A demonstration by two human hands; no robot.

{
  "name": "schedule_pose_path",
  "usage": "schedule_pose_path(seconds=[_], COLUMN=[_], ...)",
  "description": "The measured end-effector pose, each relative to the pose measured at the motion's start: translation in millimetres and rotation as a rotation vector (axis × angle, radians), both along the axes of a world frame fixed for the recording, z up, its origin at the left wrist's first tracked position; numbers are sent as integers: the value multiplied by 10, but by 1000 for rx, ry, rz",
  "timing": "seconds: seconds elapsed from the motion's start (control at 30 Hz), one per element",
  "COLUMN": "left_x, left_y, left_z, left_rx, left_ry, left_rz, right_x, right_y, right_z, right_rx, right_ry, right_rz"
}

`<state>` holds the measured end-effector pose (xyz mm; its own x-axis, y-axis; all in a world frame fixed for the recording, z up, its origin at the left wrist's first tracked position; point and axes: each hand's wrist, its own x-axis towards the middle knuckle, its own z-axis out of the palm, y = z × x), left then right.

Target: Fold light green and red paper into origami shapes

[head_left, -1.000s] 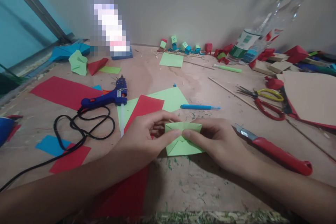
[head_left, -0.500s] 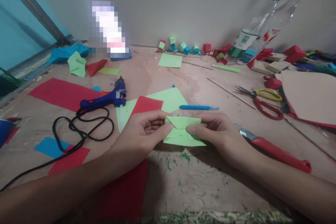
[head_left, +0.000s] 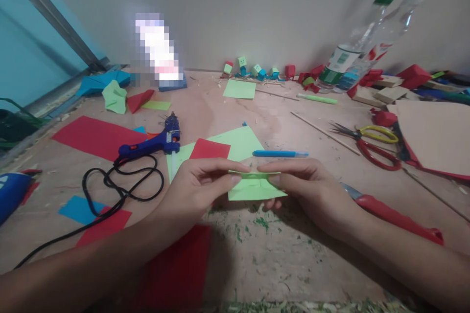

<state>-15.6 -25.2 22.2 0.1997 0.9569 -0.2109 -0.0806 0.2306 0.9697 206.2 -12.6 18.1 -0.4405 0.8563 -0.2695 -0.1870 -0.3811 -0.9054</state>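
A small folded piece of light green paper (head_left: 253, 190) is held up between both hands over the table. My left hand (head_left: 205, 181) pinches its left side, thumb on the near face and index finger along the top edge. On the other side, my right hand (head_left: 306, 183) grips the right end with thumb and index finger, and some of its fingertips show below the paper. Behind the hands lie a larger light green sheet (head_left: 238, 137), a red paper piece (head_left: 210, 148) and a blue pen (head_left: 281, 153).
To the left are a blue glue gun (head_left: 154, 143) with a coiled black cord (head_left: 123, 195) and red paper (head_left: 95, 137). At the right lie scissors (head_left: 370, 139), a red-handled knife (head_left: 400, 217) and a wooden stick (head_left: 323, 132). Plastic bottles (head_left: 341, 63) stand at the back.
The green paper's upper flap, with its diagonal crease, has tilted and now shows a narrower face. Both index fingers have moved inward along its top edge. The view has shifted slightly.
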Motion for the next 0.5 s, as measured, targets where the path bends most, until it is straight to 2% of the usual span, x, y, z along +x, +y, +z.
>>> schedule_pose_path(seconds=[0.2, 0.37, 0.5], left_x=[-6, 33, 44], left_y=[-30, -55, -51], left_z=[43, 17, -41], left_rx=[156, 234, 184], left_ry=[96, 263, 242], left_rz=[-29, -19, -14], right_x=[13, -21, -54], right_y=[1, 14, -8], right_z=[17, 34, 13], right_rx=[-17, 131, 207], right_ry=[27, -198, -277], right_rz=[-75, 0, -11])
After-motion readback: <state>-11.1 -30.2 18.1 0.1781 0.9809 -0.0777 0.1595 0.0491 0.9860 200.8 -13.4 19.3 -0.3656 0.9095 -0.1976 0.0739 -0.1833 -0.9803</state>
